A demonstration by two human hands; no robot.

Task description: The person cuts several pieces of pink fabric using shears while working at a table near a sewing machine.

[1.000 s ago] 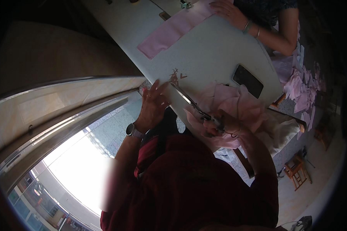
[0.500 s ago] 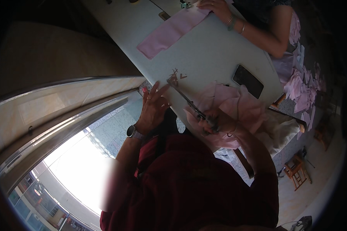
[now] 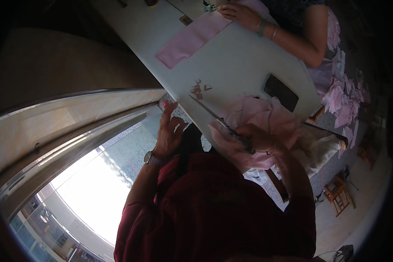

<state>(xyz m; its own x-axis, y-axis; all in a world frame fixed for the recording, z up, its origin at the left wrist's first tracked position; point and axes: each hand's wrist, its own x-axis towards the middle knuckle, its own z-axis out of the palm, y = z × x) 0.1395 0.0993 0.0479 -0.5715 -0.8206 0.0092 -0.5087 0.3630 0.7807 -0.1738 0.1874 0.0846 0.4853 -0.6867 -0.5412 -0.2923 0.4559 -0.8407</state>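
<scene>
My right hand (image 3: 258,139) grips a pair of scissors (image 3: 221,121) by the handles. The blades look closed and point up and left across the table, toward a small heap of brown scraps (image 3: 198,88). Under and around that hand lies a bunched pile of sheer pink fabric (image 3: 266,114). My left hand (image 3: 168,136), with a watch on its wrist, hovers off the table's left edge. Its index finger is stretched out and the other fingers bend toward the thumb; I see nothing held in it.
Across the pale table (image 3: 236,65), another person's hand (image 3: 242,16) rests by a pink fabric strip (image 3: 192,41). A dark phone (image 3: 281,92) lies near the pink pile. Pink offcuts (image 3: 343,102) heap up at right, near a wooden stool (image 3: 337,195).
My left hand has drawn back from the scissor tips, its spread fingers now partly curled. The scissors have shifted slightly toward me. The other person's hand has moved a little left.
</scene>
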